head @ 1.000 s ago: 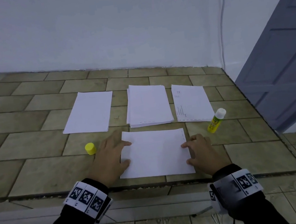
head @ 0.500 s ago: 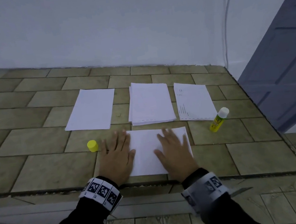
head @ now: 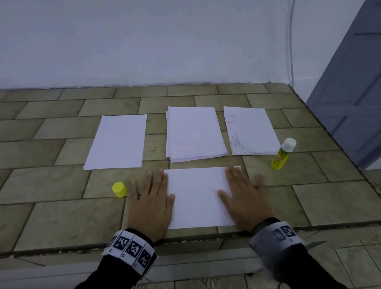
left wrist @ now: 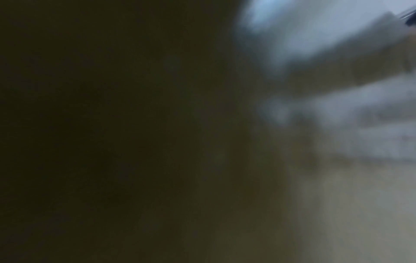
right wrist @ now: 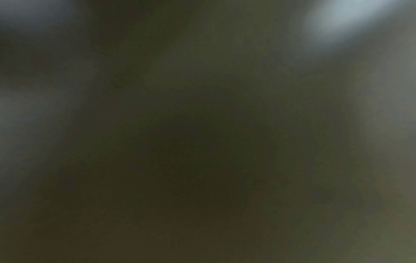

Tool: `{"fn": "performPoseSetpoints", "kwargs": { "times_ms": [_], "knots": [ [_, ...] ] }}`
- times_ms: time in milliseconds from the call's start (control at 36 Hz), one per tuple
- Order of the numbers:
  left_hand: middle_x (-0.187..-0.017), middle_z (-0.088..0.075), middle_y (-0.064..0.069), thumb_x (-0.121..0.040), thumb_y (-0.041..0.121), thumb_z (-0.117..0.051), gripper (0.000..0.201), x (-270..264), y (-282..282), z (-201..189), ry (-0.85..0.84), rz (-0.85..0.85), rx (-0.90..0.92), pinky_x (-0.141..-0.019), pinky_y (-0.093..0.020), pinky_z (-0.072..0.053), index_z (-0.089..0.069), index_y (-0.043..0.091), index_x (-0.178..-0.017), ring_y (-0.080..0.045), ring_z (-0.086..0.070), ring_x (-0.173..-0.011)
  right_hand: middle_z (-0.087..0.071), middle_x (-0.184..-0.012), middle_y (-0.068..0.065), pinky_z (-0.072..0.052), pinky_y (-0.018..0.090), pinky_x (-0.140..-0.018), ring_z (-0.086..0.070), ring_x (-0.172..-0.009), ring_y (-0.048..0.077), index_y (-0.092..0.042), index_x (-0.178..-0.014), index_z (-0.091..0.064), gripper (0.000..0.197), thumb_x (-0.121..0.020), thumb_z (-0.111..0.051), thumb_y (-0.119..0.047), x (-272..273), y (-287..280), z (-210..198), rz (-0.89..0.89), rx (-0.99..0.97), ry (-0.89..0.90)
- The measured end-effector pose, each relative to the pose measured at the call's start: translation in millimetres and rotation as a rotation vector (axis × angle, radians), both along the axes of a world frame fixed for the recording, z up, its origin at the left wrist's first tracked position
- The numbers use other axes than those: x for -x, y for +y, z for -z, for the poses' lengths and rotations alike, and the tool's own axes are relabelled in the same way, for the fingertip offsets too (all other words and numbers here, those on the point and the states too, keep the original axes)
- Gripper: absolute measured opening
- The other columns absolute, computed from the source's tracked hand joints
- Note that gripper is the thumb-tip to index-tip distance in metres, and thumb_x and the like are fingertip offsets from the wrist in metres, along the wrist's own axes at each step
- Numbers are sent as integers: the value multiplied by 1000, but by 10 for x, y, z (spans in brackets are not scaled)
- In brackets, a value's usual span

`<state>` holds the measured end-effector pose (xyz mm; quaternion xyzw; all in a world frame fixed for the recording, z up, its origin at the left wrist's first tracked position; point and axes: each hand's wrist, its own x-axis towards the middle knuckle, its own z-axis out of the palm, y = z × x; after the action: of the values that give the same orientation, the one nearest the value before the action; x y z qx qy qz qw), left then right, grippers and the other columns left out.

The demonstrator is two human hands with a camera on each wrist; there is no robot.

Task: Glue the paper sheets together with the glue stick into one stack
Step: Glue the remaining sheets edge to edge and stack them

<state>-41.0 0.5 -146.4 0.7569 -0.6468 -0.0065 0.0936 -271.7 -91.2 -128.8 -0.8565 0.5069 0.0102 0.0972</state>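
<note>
Both hands have slid outward since the earlier frame: half a second ago the right hand [head: 246, 195] lay near the middle of the near sheet [head: 198, 196], now it covers the sheet's right edge, and the left hand [head: 150, 209] sits at the left edge, mostly on the tile. Nothing else has shifted.

Grip state: both hands flat, fingers straight and spread, holding nothing. Right palm presses on the sheet; left thumb side touches its left border. Wrist views are dark blur, no use.

Step in hand, as I judge it: smoothing and pressing the near sheet down, a sweep from centre to edges, so a glued layer likely lies under it. Cannot tell how many layers are there.

Near sheet lies flat on the tiled floor, close to the step edge, long axis left-right. Three more piles sit just beyond it in a row, long axes pointing away toward the wall: left pile [head: 116, 143], middle pile [head: 194, 133] visibly thicker, right pile [head: 250, 130] with faint print.

Glue stick [head: 282, 154] lies right of the near sheet, just beside the right pile's near corner, tilted, uncapped white tip pointing up and away-right, yellow base toward the person. Its cap [head: 119, 189] stands apart on the far side, just left of the left hand.

Next move probably calls for the right hand to lift off, reach right and take the glue stick by its yellow body, while the left hand keeps the sheet from sliding. Then glue the top face and bring a sheet from a pile, turned to match the left-right axis.
</note>
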Motion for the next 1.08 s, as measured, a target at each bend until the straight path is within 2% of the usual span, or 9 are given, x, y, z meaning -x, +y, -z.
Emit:
{"fn": "performPoseSetpoints", "kwargs": {
  "times_ms": [167, 250, 306, 417, 528, 722, 861, 972, 1083],
  "knots": [
    [-148, -47, -10, -96, 40, -26, 61, 6, -6, 1, -19, -3, 28, -103, -64, -37, -50, 5, -140, -32, -46, -134, -43, -149, 7, -19, 68, -106, -41, -137, 25, -9, -144, -42, 87, -94, 7, -60, 258, -89, -28, 114, 68, 73],
    [-147, -47, -10, -95, 40, -27, 61, 12, -8, 9, -19, -9, 39, -103, -64, -37, -51, 6, -139, -32, -46, -134, -47, -145, 15, -28, 70, -100, -47, -131, 32, -2, -138, -48, 75, -96, -14, -55, 91, -34, -79, 173, 123, 18],
    [-148, -47, -9, -96, 40, -27, 60, 14, -11, 17, -11, -14, 47, -104, -63, -35, -51, 7, -140, -31, -44, -135, -40, -149, 14, -28, 69, -101, -42, -136, 29, -4, -142, -40, 74, -95, -16, -55, -98, 69, -114, 91, 141, -13],
    [-148, -46, -9, -96, 40, -27, 60, 9, -14, 33, -16, -14, 50, -105, -62, -34, -51, 7, -140, -31, -44, -135, 5, -161, -1, 7, 59, -116, 11, -146, 13, -15, -154, -3, 89, -81, 19, -61, -513, 269, -99, -192, -12, -51],
    [-148, -46, -9, -96, 40, -27, 60, -4, -12, 43, -14, -8, 53, -104, -64, -36, -50, 7, -141, -31, -45, -135, -13, -160, 2, -6, 63, -115, -11, -148, 16, -12, -152, -21, 93, -86, 20, -63, -643, 254, 27, -279, -12, -49],
    [-148, -46, -9, -96, 38, -28, 59, 4, -2, 16, -23, -13, 54, -104, -63, -36, -50, 7, -141, -31, -46, -134, 7, -161, -10, 9, 51, -117, 9, -147, 5, -23, -154, 6, 89, -79, 16, -69, -103, -3, -2, -138, 8, 18],
    [-148, -46, -9, -96, 38, -27, 60, 10, -1, 0, -21, -16, 38, -105, -63, -36, -49, 7, -141, -31, -46, -135, 4, -161, -11, 8, 54, -117, 5, -147, 4, -26, -154, 4, 85, -79, 13, -67, 188, -87, -56, -36, 10, 74],
    [-148, -46, -9, -96, 39, -26, 60, 9, -1, 1, -21, -11, 20, -104, -64, -35, -49, 6, -142, -32, -46, -135, 0, -162, -9, 6, 56, -115, 1, -148, 7, -23, -154, -1, 106, -67, 34, -73, 224, -88, -125, 14, -7, 124],
    [-150, -44, -9, -97, 41, -24, 61, -3, -2, 6, -18, -8, -13, -105, -64, -34, -47, 7, -143, -32, -44, -136, -9, -162, 0, -10, 50, -118, -8, -149, 14, -15, -154, -9, 71, -98, -17, -58, 292, -115, -388, 115, -94, 12]
  ]
}}
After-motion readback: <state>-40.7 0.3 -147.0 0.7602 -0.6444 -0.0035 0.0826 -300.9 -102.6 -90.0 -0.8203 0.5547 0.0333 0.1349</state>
